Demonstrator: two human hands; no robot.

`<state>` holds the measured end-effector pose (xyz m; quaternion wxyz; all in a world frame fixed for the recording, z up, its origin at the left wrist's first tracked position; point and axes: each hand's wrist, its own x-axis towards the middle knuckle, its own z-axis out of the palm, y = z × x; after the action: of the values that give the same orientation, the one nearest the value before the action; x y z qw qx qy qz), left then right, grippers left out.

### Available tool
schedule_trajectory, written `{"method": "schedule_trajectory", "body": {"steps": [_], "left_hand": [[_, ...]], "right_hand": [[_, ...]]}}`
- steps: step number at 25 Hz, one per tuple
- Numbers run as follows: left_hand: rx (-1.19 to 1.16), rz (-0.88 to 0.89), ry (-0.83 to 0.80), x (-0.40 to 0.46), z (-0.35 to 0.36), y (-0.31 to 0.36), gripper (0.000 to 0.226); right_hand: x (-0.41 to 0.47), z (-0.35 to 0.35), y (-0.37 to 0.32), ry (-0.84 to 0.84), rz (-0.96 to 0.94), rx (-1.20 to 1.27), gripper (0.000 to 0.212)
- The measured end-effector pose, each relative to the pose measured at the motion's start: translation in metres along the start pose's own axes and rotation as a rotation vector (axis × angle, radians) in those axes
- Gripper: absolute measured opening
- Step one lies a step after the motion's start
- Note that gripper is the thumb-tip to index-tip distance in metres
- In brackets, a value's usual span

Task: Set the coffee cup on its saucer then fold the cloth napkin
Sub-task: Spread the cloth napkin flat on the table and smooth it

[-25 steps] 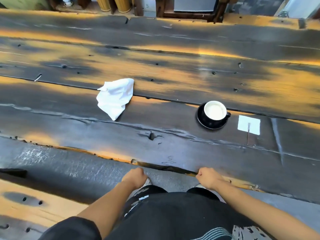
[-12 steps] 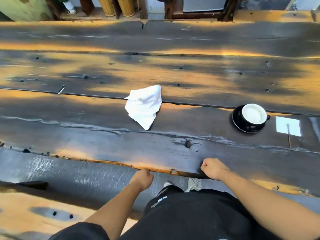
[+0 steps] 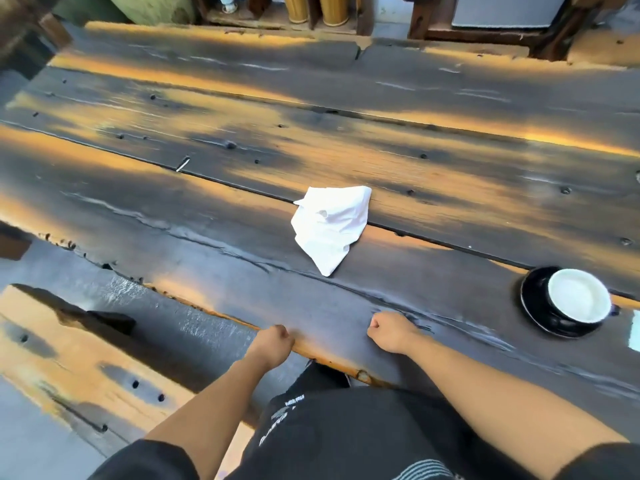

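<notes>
Since the earlier frames the view has swung leftward, so the cup and saucer have slid toward the right edge of the frame and the napkin toward the middle; both hands have stayed near the table's near edge. The dark plank table (image 3: 450, 109) fills most of the frame. The white cloth napkin (image 3: 330, 226) lies crumpled just above centre, straddling a seam between planks, well apart from both hands. At right, the saucer (image 3: 530, 306) already carries the coffee cup (image 3: 579, 295), so the first step looks done and the folding is the step in hand, not yet begun. The right hand (image 3: 389, 332) rests on the table at lower centre, fingers curled into a loose fist, holding nothing. The left hand (image 3: 273, 342) sits at the table's edge beside it, likewise curled shut and empty. The next move likely calls for both hands to uncurl, reach up the frame to the napkin and spread it flat before folding
</notes>
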<state>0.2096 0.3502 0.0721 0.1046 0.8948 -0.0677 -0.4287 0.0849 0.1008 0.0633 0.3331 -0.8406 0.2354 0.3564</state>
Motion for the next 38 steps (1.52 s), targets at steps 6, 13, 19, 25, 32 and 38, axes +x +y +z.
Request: {"method": "schedule_trajectory", "body": {"steps": [6, 13, 19, 25, 32, 38], "left_hand": [[-0.122, -0.011, -0.008, 0.054, -0.05, 0.009, 0.025], [-0.802, -0.102, -0.163, 0.134, -0.112, 0.064, 0.012], [-1.171, -0.214, -0.366, 0.165, -0.128, 0.107, 0.02], [-1.331, -0.254, -0.535, 0.177, -0.146, 0.119, 0.017], [-1.172, -0.008, -0.585, 0.157, -0.164, 0.119, 0.025], [-0.61, 0.2, -0.52, 0.104, -0.156, 0.097, 0.025]], "right_hand": [[0.054, -0.033, -0.067, 0.042, 0.019, 0.075, 0.017], [0.114, -0.075, -0.155, 0.312, 0.009, 0.165, 0.019], [0.133, -0.099, -0.202, 0.531, -0.106, -0.054, 0.019], [0.147, -0.142, -0.191, 0.663, 0.216, -0.109, 0.044], [0.143, -0.14, -0.143, 0.316, 0.209, -0.223, 0.072], [0.143, -0.094, -0.153, 0.341, 0.06, -0.174, 0.033]]}}
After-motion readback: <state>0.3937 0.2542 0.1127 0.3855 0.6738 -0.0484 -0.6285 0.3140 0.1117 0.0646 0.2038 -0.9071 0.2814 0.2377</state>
